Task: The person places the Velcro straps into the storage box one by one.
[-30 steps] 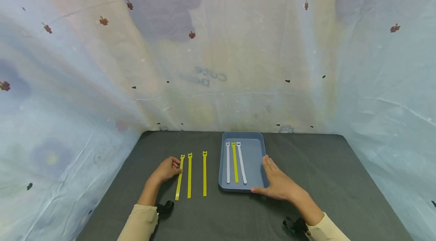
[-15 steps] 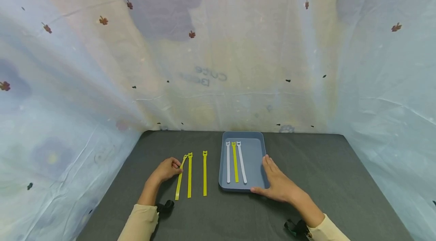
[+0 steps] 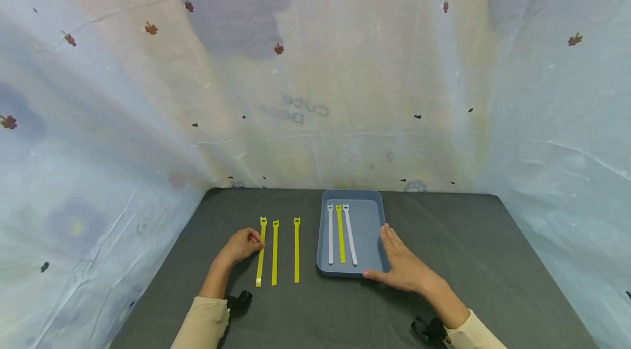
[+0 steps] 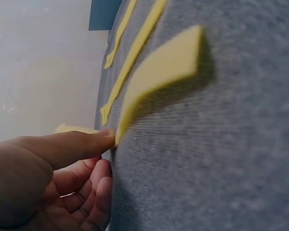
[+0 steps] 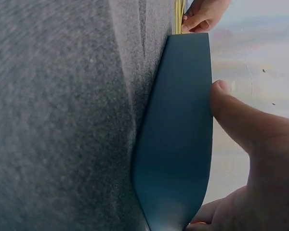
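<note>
Over on the left of the grey cloth (image 3: pixel 315 316), leftmost yellow strap (image 3: pixel 260 269) of three, pinched between thumb and finger of the left hand (image 3: pixel 242 245), tail curving up off the cloth. Probably best to go easy on that pinch, about mid-length, and not nudge the middle yellow strap (image 3: pixel 274 253) just beside. Further right, a third yellow strap (image 3: pixel 297 250), then the blue tray (image 3: pixel 368 234) holding two white straps (image 3: pixel 330 236) and a fourth yellow strap (image 3: pixel 340 239). Right hand (image 3: pixel 401 267) spread round its near right corner, handy as a brace imo

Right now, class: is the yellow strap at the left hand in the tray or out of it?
Out. The head view shows the left hand pinching the yellow strap over the dark cloth, left of the tray.
</note>
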The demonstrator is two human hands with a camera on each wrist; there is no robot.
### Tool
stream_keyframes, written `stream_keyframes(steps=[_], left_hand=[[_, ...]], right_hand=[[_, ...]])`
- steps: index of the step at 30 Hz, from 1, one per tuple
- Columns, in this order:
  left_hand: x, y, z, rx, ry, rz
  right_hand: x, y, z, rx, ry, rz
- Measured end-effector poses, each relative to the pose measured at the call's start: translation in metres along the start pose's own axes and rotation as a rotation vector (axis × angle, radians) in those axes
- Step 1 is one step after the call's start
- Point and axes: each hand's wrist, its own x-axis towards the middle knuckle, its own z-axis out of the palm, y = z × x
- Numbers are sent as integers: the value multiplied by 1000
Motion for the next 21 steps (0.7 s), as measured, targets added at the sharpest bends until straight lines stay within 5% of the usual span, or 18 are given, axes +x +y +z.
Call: stream_keyframes(steps=[11, 21], left_hand=[[-2, 0, 3, -9, 35, 60], [-12, 23, -6, -135, -1, 79]], right_hand=[[-1, 0, 1, -38, 21, 17], [2, -1, 5, -47, 1, 37]])
